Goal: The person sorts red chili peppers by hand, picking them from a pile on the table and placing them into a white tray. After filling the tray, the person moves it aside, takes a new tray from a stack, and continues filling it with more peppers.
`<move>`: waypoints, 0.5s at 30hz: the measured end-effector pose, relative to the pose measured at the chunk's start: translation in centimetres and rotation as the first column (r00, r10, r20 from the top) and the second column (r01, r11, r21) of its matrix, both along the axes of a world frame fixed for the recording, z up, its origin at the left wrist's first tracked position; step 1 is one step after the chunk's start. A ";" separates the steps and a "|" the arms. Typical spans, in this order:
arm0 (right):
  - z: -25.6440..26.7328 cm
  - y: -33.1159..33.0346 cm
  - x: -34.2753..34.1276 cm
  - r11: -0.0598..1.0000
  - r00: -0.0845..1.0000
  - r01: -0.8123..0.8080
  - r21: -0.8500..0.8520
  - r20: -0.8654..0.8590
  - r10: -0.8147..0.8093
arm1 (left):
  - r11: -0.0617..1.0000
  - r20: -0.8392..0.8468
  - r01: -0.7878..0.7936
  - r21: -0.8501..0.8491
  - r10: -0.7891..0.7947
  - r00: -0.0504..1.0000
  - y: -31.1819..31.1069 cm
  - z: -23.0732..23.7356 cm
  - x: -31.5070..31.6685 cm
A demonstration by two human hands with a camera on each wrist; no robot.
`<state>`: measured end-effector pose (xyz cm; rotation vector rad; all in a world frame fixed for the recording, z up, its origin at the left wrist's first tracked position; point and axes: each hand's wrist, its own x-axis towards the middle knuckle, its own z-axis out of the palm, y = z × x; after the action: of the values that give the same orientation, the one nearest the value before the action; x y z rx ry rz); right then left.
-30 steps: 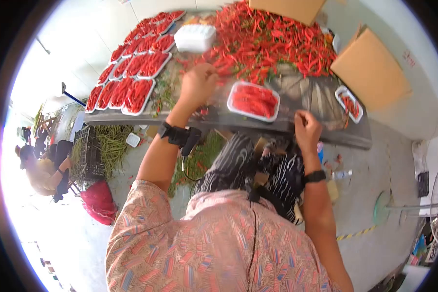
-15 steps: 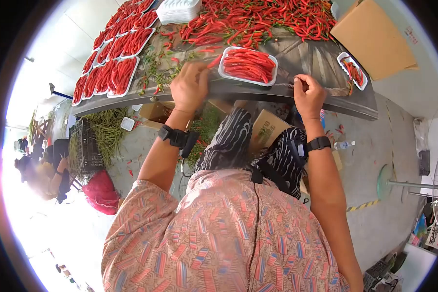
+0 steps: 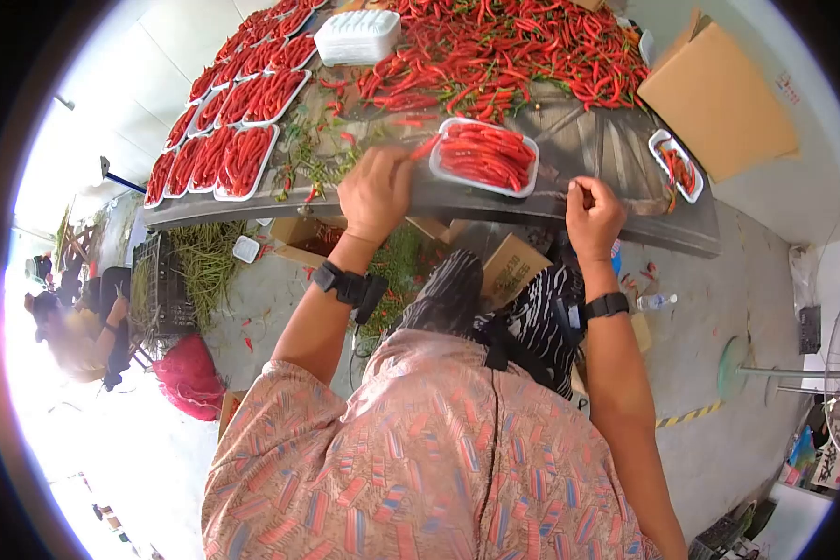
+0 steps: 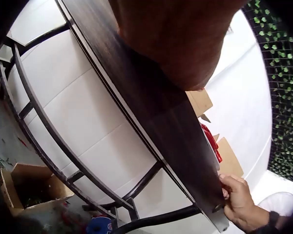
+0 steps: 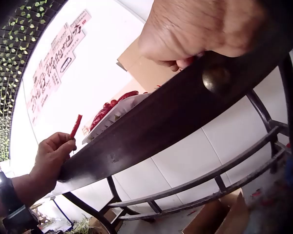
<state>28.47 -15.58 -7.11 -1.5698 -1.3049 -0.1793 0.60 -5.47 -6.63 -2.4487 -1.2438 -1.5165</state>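
A white foam tray (image 3: pixel 435 170) heaped with red chili peppers sits near the front of the dark table, between the two hands. To its left is my left hand (image 3: pixel 376 194), pinching one red chili pepper (image 3: pixel 427 147) whose tip points at the tray's left rim. In the right wrist view, that pepper (image 5: pixel 76 126) stands up from the left thumb and fingers (image 5: pixel 50 158). My right hand (image 3: pixel 595 219) is to the right of the tray at the table's front edge, its fingers curled and no object showing in them.
A big pile of loose chili peppers (image 3: pixel 513 56) covers the table's back. Filled trays (image 3: pixel 247 163) stand in rows at left, beside a stack of white trays (image 3: pixel 357 37). Green stems (image 3: pixel 308 159) lie left of centre. A small tray (image 3: pixel 677 166) and cardboard (image 3: pixel 719 103) are at right.
My left hand has come back from near the pile toward the front edge, a chili pepper now in its fingers beside the tray. My right hand stays at the table edge. The head view has shifted.
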 end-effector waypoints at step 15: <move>-0.1 -0.1 0.1 1.000 0.994 -0.018 -0.009 -0.107 0.017 | 1.000 0.049 0.030 -0.002 -0.029 0.998 0.0 0.2 -0.3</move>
<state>28.59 -15.67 -7.24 -1.5544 -1.2370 -0.0765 0.33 -5.48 -6.46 -2.4570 -1.2234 -1.5925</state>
